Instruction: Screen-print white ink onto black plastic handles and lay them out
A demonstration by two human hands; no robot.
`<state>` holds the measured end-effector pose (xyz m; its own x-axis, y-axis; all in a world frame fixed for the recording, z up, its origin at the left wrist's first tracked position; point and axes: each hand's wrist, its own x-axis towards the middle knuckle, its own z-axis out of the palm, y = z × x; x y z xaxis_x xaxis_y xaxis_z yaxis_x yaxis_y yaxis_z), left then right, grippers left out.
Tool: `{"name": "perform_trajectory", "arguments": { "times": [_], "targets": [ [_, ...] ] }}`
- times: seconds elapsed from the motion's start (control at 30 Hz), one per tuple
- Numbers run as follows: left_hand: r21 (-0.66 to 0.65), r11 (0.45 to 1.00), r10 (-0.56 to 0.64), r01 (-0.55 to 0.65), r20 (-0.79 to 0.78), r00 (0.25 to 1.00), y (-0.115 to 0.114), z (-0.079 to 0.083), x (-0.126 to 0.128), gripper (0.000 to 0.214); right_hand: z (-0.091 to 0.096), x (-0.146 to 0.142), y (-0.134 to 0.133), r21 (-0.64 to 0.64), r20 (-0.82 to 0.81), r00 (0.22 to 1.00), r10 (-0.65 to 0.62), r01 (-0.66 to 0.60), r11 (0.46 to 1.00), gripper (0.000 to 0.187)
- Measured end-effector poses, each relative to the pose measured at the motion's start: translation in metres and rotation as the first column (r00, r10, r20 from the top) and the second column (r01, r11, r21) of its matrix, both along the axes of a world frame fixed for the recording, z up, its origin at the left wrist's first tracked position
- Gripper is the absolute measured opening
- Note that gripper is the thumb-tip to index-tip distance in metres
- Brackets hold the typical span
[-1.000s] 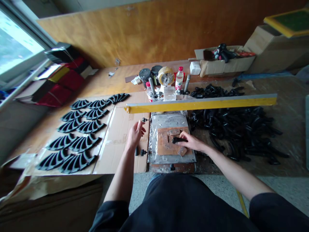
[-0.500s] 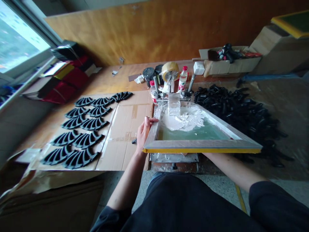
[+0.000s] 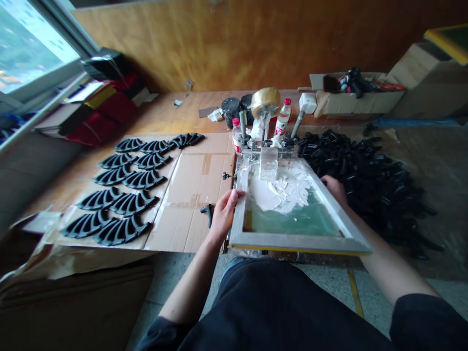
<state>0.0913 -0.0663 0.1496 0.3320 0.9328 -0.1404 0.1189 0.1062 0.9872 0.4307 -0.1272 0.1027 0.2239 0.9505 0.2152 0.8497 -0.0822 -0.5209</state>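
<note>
L hand (image 3: 224,214) fingers curled over the left rail of the screen frame (image 3: 298,242), thumb on the outer side; R hand (image 3: 333,189) curled on the right rail, fingertips hidden so can't tell how tight. Frame sits on the table (image 3: 175,109) right in front of the person, far end at the clamps, near rail low over the base; can't tell if fully seated. White ink (image 3: 281,187) is piled at the far half of the mesh, clear squeegee (image 3: 268,163) standing in it. Risks, imo: uneven push L vs R could rack the frame and smear; ink may creep toward the near rail if it tilts; L wrist is close to the loose black handle (image 3: 207,213) and could knock it. Counts: 1 frame, 1 squeegee, 11 fin parts (image 3: 133,202) on the cardboard (image 3: 193,195), 2 red-cap bottles (image 3: 283,117), 1 tape roll (image 3: 265,97), 2 black jars (image 3: 231,105), black parts heap (image 3: 365,165) too dense to count.
</note>
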Motion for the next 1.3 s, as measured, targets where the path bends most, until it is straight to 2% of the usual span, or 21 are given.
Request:
{"name": "perform_trajectory", "arguments": {
  "times": [0.07,0.1,0.17,0.2,0.27,0.37,0.43,0.53,0.63,0.7,0.77,0.8,0.87,0.93,0.97,1.03,1.13,1.23,1.3],
  "targets": [
    [-0.083,0.996,-0.034,0.028,-0.072,0.997,-0.011,-0.03,-0.007,0.045,0.015,0.001,0.011,0.091,0.037,0.989,-0.141,0.137,0.986,0.042],
    [-0.109,0.993,-0.049,0.038,-0.097,0.994,-0.014,-0.045,-0.008,0.047,0.021,-0.007,0.019,0.133,0.072,0.985,-0.159,0.148,0.98,0.036],
    [-0.123,0.991,-0.062,0.043,-0.152,0.986,-0.017,-0.071,-0.008,0.058,0.029,-0.038,0.04,0.167,0.16,0.985,-0.065,0.038,0.985,0.048],
    [-0.117,0.992,-0.064,0.043,-0.185,0.981,-0.017,-0.081,-0.007,0.062,0.03,-0.056,0.05,0.14,0.206,0.978,0.022,-0.052,0.989,0.054],
    [-0.099,0.994,-0.068,0.044,-0.25,0.966,-0.015,-0.095,-0.006,0.063,0.029,-0.089,0.064,0.017,0.257,0.952,0.165,-0.175,0.984,0.049],
    [-0.067,0.997,-0.064,0.045,-0.318,0.946,-0.012,-0.107,-0.005,0.059,0.019,-0.116,0.066,-0.151,0.282,0.921,0.267,-0.232,0.961,0.018],
    [-0.055,0.997,-0.075,0.06,-0.343,0.936,-0.01,-0.111,-0.006,0.057,0.01,-0.12,0.054,-0.182,0.313,0.891,0.329,-0.284,0.942,0.003],
    [-0.047,0.996,-0.091,0.08,-0.364,0.927,-0.01,-0.115,-0.007,0.055,0.003,-0.117,0.025,-0.172,0.344,0.801,0.49,-0.459,0.872,0.015],
    [-0.049,0.996,-0.092,0.08,-0.369,0.925,-0.009,-0.117,-0.008,0.055,0.007,-0.104,0.003,-0.178,0.34,0.671,0.659,-0.642,0.746,0.021],
    [-0.055,0.996,-0.09,0.075,-0.368,0.925,-0.01,-0.117,-0.008,0.056,0.014,-0.095,0.001,-0.208,0.309,0.603,0.735,-0.712,0.671,0.02],
    [-0.052,0.997,-0.078,0.063,-0.361,0.929,-0.01,-0.116,-0.007,0.056,0.021,-0.09,0.009,-0.245,0.244,0.589,0.771,-0.731,0.636,0.018],
    [-0.049,0.997,-0.069,0.056,-0.353,0.933,-0.011,-0.116,-0.007,0.056,0.024,-0.09,0.013,-0.25,0.221,0.614,0.757,-0.715,0.653,0.018],
    [-0.051,0.998,-0.055,0.041,-0.332,0.942,-0.011,-0.115,-0.007,0.055,0.025,-0.095,0.02,-0.222,0.23,0.702,0.674,-0.636,0.739,0.018],
    [-0.07,0.997,-0.049,0.029,-0.312,0.949,-0.012,-0.113,-0.007,0.056,0.019,-0.103,0.018,-0.185,0.284,0.752,0.595,-0.566,0.804,0.022],
    [-0.081,0.997,-0.042,0.018,-0.305,0.952,-0.012,-0.112,-0.006,0.056,0.015,-0.105,0.014,-0.177,0.304,0.754,0.583,-0.556,0.812,0.025],
    [-0.096,0.995,-0.023,-0.006,-0.298,0.954,-0.013,-0.109,-0.006,0.057,0.008,-0.108,0.001,-0.184,0.295,0.74,0.604,-0.576,0.796,0.028],
    [-0.103,0.994,-0.01,-0.022,-0.304,0.953,-0.012,-0.105,-0.005,0.057,0.008,-0.106,-0.007,-0.206,0.236,0.753,0.615,-0.58,0.788,0.023],
    [-0.132,0.991,-0.044,0.011,-0.251,0.967,-0.011,-0.095,-0.006,0.06,0.023,-0.107,0.018,-0.169,0.212,0.844,0.492,-0.465,0.869,0.019],
    [-0.166,0.986,-0.06,0.033,-0.165,0.984,-0.011,-0.081,-0.007,0.066,0.038,-0.105,0.046,-0.107,0.207,0.904,0.373,-0.358,0.927,0.035]
  ]
}}
